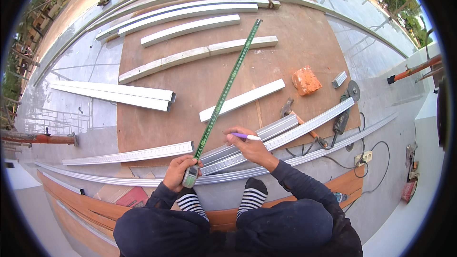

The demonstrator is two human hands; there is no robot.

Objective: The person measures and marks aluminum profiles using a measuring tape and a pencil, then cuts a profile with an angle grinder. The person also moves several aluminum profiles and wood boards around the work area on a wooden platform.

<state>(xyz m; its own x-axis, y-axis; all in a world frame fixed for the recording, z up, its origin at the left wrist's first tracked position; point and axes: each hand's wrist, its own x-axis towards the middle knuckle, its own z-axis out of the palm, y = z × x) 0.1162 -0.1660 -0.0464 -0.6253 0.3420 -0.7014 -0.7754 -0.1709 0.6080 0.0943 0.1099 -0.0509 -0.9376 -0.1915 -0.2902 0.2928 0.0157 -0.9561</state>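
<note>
My left hand (178, 172) grips the case of a tape measure (190, 177) low in the middle, above my feet. Its green blade (227, 85) runs out away from me, slanting to the right across a short white metal bar (243, 100) and a longer whitish bar (197, 58). Between the fingers of my right hand (252, 150) is a purple and white pen (245, 136), pointing left. That hand hovers over metal profiles (285, 135), to the right of the tape blade. Whether it touches them I cannot tell.
A brown board (157, 128) carries white bars (190, 29), an orange brick (306, 81), a hammer (287, 108) and an angle grinder (341, 119). Cables run to a socket strip (363, 158) on the right. Long metal channels (143, 181) lie before my feet.
</note>
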